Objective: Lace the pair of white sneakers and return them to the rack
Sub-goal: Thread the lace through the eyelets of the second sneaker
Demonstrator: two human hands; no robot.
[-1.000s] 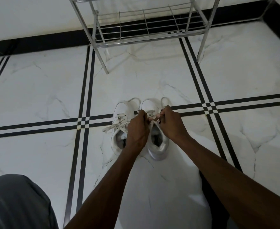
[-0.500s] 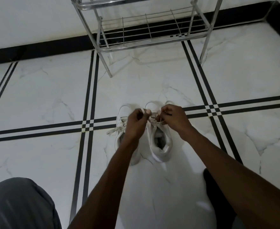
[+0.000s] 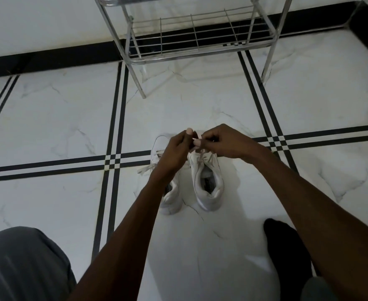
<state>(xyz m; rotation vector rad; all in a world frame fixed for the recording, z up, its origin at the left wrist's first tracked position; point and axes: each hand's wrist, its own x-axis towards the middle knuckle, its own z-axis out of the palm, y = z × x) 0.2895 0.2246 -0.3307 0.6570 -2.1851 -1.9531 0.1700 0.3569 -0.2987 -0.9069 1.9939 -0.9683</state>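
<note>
From the head camera, both forearms reach forward and meet over the right sneaker (image 3: pixel 208 177). The left hand (image 3: pixel 175 152) and right hand (image 3: pixel 224 142) are curled, fingertips pinching its white lace (image 3: pixel 200 154). Both sneakers stand side by side on the marble floor (image 3: pixel 59 127), toes pointing away toward the steel rack (image 3: pixel 191 35); the left sneaker (image 3: pixel 170 198) is partly hidden.
</note>
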